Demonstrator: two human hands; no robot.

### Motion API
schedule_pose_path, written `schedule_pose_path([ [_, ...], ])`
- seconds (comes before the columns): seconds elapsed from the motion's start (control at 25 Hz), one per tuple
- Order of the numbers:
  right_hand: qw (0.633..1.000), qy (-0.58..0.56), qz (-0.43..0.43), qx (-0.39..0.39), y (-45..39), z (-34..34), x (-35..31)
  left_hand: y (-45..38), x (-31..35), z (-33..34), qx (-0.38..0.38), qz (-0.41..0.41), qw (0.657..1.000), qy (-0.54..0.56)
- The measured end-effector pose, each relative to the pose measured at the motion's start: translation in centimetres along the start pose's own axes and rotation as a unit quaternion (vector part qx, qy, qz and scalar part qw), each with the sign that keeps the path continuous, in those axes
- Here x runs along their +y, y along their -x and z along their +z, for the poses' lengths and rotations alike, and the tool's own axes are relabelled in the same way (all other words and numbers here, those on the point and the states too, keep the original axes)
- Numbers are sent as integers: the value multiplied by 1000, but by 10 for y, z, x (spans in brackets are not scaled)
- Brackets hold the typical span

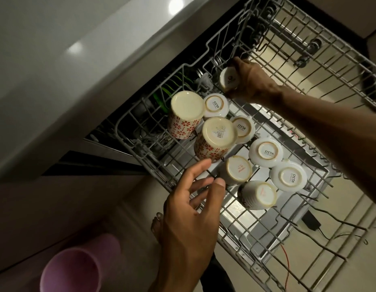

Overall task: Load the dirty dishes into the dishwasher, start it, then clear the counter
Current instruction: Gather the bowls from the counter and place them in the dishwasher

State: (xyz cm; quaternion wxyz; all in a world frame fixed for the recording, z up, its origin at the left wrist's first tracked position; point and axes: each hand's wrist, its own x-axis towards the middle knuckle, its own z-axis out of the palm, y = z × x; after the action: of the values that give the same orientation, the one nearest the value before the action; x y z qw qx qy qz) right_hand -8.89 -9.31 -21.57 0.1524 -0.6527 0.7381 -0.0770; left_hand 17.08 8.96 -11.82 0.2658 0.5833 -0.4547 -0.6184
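Upper rack (128, 114), drawn out, part-loaded with upturned cups
Right hand (249, 81) curled round a white cup (229, 78) at the rack's far edge, base facing the camera. Left hand (193, 199) spread, fingers loose, holding nothing, fingertips on the near-left edge wires beside a red-flowered mug (214, 140). In the rack, bases up: second flowered mug (186, 113), four white cups marked SISTA (266, 152), two plain cups (238, 169). Pink tub (71, 270) on the floor below
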Motion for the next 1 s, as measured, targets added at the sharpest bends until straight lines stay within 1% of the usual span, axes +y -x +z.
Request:
schedule_pose_path([
  [0.08,999,-2,16,-36,5,-6,-6,0,-2,-1,0,-1,1000,4],
  [0.24,997,21,31,-66,9,-6,-7,3,-5,-3,0,0,1000,0],
  [0.48,996,52,32,-66,10,-2,-9,2,-6,-7,12,3,1000,7],
  [0.68,996,55,33,-65,15,-8,-8,3,-3,-10,6,6,1000,12],
  [0.88,998,-1,46,-41,50,-42,-31,8,9,-19,24,15,999,23],
  [0.96,996,-19,62,-56,81,-64,-50,20,22,-27,35,14,999,30],
  [1.0,996,-22,54,-74,99,-78,-62,28,30,-31,40,16,998,35],
])
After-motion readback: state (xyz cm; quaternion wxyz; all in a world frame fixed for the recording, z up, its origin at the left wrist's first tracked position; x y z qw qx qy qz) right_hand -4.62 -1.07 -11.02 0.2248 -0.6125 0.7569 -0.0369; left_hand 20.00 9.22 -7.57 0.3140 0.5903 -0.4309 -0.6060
